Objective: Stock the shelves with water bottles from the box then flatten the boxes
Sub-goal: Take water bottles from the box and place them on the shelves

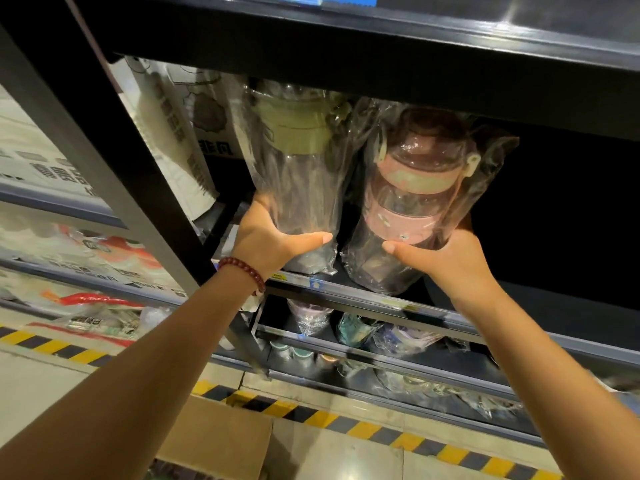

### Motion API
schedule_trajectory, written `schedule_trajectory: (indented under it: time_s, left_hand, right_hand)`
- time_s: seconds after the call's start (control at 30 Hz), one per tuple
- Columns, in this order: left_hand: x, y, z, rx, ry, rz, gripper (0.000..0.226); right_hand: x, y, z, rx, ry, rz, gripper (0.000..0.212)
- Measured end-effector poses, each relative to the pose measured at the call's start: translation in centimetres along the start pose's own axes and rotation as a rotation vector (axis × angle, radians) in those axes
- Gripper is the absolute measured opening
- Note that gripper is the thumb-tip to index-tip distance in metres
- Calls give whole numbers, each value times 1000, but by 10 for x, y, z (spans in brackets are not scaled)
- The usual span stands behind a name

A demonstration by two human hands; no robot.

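Dim warm store light, black shelf recess (561, 209), glare on plastic wrap (415, 188), wide-angle bending, blurred right edge

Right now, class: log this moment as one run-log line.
left hand: grips green-lidded bottle | right hand: grips pink-lidded bottle | both bagged, at shelf edge | cardboard box: on floor

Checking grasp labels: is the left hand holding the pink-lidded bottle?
No. The left hand grips the green-lidded bottle; the right hand holds the pink-lidded bottle.
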State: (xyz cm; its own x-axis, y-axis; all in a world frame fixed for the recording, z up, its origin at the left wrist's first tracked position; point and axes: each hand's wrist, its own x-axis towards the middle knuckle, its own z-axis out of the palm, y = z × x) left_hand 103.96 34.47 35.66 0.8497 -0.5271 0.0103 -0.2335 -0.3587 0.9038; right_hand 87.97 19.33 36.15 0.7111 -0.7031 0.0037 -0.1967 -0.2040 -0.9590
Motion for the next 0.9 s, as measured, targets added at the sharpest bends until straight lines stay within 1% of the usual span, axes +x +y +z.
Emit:
schedule_trajectory:
  time_s: [0.03, 0.1, 0.17, 0.27, 0.37, 0.43, 0.5, 0.67, 0.73, 0.83, 0.9]
  left_hand:
    - [-1, -2, 4, 18, 32, 26, 58]
    - [-1, -5, 12, 30, 87, 43, 58]
    - [0, -6, 18, -1, 123, 36, 63]
    - [-1, -3, 23, -19, 133, 31, 83]
    - [-2, -6, 20, -13, 115, 41, 88]
    - [-2, -9, 14, -18, 87, 75, 81]
    - [-3, -13, 10, -17, 81, 91, 66]
    - [-5, -16, 7, 41, 129, 64, 57]
    - [-2, -13, 3, 68, 75, 40, 55]
    - [5, -8, -10, 75, -77, -17, 56]
    - [8, -7, -15, 41, -148, -35, 66]
  right_hand:
    - [0, 0, 1, 24, 3, -5, 35]
    - [-1, 1, 4, 57, 1, -21, 36]
    - [-3, 1, 7, 76, -11, -46, 35]
    - [-6, 0, 10, 80, 1, -99, 37]
    - [-6, 2, 11, 52, 11, -118, 37]
    - [-6, 3, 10, 35, 9, -114, 35]
    - [-6, 4, 9, 33, 16, -116, 35]
    - [-6, 5, 11, 0, 37, -126, 36]
    - [-5, 6, 10, -27, 35, -113, 34]
    - [-3, 8, 6, -18, 11, -78, 33]
    - [-3, 8, 4, -13, 1, -64, 32]
